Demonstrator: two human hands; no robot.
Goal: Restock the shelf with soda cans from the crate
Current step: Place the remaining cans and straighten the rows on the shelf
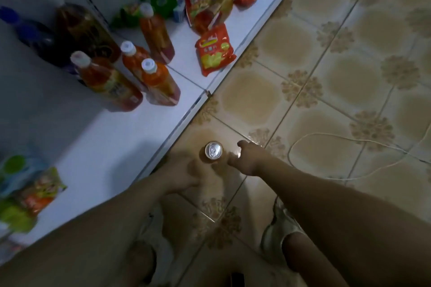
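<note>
One soda can (213, 150), seen from above with its silver lid and pull tab, stands upright over the tiled floor just off the shelf's front edge. My left hand (184, 171) reaches in from the lower left. Its blurred fingers end at the can's lower left side, and I cannot tell whether they grip it. My right hand (247, 158) is just right of the can with thumb and fingers apart, and one fingertip is close to the can's side. The white bottom shelf (130, 133) runs diagonally on the left. No crate is in view.
Several orange drink bottles (158, 81) and dark bottles (77, 28) stand on the shelf. Red snack packets (214, 50) lie farther along it, and green packets (30, 193) at the near left. A thin white cord (349, 138) loops over the floor at right. My knees and shoes are below.
</note>
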